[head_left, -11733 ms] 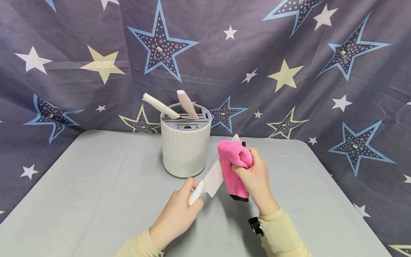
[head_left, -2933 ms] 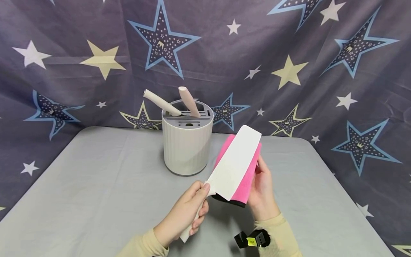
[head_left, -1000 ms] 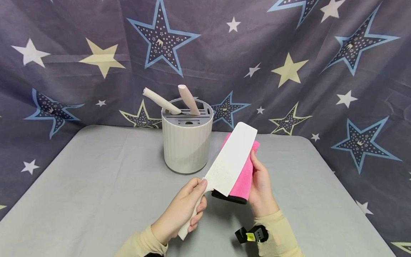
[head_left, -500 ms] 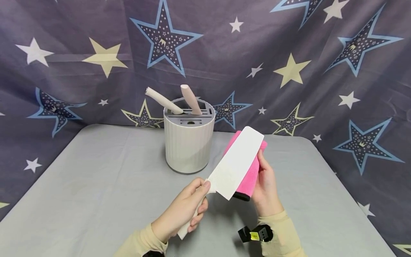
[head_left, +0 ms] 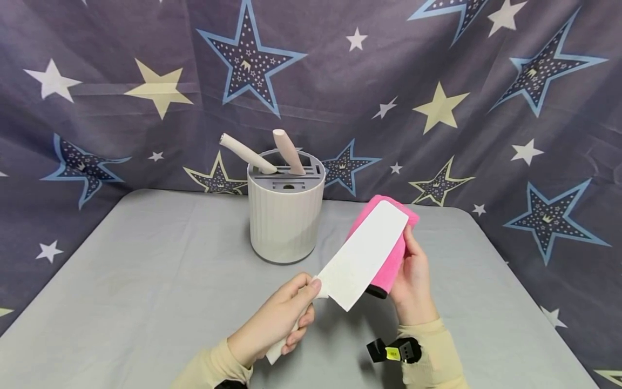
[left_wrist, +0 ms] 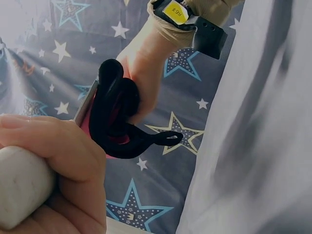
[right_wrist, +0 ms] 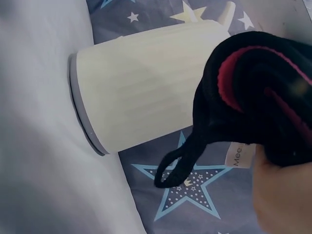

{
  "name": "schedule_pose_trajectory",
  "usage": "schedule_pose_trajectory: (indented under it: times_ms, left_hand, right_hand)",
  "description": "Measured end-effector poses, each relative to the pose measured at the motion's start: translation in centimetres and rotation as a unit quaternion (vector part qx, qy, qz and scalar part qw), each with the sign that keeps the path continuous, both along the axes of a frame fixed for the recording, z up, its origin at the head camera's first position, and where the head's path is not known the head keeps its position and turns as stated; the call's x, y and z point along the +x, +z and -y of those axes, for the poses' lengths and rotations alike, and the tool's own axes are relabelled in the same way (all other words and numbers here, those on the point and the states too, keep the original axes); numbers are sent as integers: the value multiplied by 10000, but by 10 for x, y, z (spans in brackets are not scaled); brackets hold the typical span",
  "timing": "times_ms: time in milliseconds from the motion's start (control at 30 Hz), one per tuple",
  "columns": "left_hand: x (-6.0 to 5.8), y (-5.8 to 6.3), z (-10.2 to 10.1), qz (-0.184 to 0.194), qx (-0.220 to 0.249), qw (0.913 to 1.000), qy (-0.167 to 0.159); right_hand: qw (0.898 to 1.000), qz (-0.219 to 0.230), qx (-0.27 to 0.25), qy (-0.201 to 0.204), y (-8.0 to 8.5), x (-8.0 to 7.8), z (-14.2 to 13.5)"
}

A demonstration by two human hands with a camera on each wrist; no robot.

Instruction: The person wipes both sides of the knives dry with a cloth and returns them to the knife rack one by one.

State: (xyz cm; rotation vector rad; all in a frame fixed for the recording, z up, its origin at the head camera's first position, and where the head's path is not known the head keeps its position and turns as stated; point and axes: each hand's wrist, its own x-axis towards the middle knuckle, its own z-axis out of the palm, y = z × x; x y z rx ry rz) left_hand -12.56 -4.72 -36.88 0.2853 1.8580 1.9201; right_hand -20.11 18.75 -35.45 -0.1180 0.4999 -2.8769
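Observation:
My left hand point(head_left: 279, 316) grips the pale handle of a white cleaver point(head_left: 364, 254). Its blade points away and to the right, with one broad face showing. Behind the blade lies a folded pink cloth point(head_left: 391, 263) with black edging, held in my right hand point(head_left: 413, 281). The right thumb shows near the blade's far edge; the other fingers are mostly hidden behind the cloth. In the left wrist view the butt of the cleaver handle point(left_wrist: 22, 187) sticks out of the left fist. The right wrist view shows the cloth's rolled black edge point(right_wrist: 209, 112) and a hanging loop.
A ribbed off-white knife block point(head_left: 284, 227) stands behind the hands, left of the cloth. A white knife handle point(head_left: 248, 155) and a pinkish one point(head_left: 289, 152) lean out of its slots. The grey-covered table point(head_left: 146, 302) ends at a star-printed curtain point(head_left: 340, 81).
Earlier the cloth was wrapped over the blade; now it lies behind it and the blade's broad face shows. In the last second cloth and right hand moved right, the cloth sliding toward the blade's far end.

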Motion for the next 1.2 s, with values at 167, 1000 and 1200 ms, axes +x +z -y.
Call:
schedule_pose_trajectory:
  times_ms: [167,1000,1200]
  left_hand:
    - [0,0,1,-15,14,9999,-105]
    - [0,-2,-2,-66,7,9996,266]
    - [0,-6,-7,-76,49,9989,466]
  right_hand:
    - [9996,59,-220,-149,2,-1,-7]
    - [9991,-223,283,229,0,5,16]
    - [9984,-87,533,187,0,9,25]
